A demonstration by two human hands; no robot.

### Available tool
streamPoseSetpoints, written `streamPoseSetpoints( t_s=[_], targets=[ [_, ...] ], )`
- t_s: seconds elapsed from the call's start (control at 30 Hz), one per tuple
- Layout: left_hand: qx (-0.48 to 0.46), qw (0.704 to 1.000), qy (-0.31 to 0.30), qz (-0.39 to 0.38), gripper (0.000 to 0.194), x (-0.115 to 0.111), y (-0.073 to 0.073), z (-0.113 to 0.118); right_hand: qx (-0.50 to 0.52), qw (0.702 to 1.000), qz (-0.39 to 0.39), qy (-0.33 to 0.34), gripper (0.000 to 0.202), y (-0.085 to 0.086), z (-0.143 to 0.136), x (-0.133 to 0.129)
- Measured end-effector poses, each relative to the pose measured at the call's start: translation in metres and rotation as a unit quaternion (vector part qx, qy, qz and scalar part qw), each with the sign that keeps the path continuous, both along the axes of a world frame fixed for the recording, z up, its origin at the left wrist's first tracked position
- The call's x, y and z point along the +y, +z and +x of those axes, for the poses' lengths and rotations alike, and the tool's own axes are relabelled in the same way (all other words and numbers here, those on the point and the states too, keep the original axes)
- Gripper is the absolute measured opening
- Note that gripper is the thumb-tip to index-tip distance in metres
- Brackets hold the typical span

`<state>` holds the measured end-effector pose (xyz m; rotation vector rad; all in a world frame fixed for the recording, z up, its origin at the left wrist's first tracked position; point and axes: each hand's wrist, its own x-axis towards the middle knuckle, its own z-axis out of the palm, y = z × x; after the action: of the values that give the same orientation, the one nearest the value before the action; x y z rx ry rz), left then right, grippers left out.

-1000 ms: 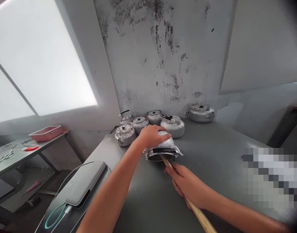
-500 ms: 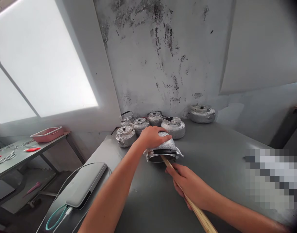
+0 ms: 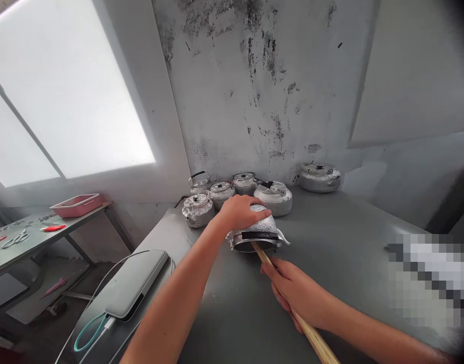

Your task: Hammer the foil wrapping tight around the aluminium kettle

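Kettle (image 3: pixel 265 221): rough metal, shiny; stick (image 3: pixel 311 336): wood, matt fin.; tbl (image 3: pixel 330 237): smooth, metal-look, semi-gloss.

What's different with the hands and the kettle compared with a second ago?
Nothing was taken up or let go, and no clear movement shows; only the camera view has shifted slightly. The left hand still holds the tipped kettle, and the right hand still grips the wooden stick, its far end in the kettle's mouth. The kettles behind stayed put.
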<state>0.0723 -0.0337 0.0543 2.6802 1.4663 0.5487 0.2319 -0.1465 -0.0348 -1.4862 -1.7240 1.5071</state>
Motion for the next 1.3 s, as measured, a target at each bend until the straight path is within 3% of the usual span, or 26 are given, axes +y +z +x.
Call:
streamPoseSetpoints(
  t_s=[0.17,0.47,0.7,0.87,1.3],
  targets=[
    [0.007,1.0,0.003,0.0,0.052,-0.0004,0.0007,0.0002,0.016,0.999,0.031,-0.032,0.031,-0.0022,-0.0002,0.0008],
    [-0.004,1.0,-0.005,0.004,0.051,-0.0003,0.0005,-0.0006,0.023,0.998,0.042,-0.029,0.032,0.0023,-0.0011,-0.0001],
    [-0.006,1.0,-0.003,0.001,0.049,-0.0007,0.0009,-0.0001,-0.009,1.0,0.004,-0.008,0.026,0.0012,-0.0003,-0.0021],
    [-0.004,1.0,0.006,-0.004,0.055,0.0,0.0008,-0.0005,0.008,0.999,0.042,-0.019,0.029,0.0019,0.0007,0.0001],
    [0.003,1.0,0.006,0.001,0.053,-0.0023,0.0015,0.0001,-0.017,1.0,0.009,-0.02,0.026,0.0052,-0.0003,-0.0011]
  ],
)
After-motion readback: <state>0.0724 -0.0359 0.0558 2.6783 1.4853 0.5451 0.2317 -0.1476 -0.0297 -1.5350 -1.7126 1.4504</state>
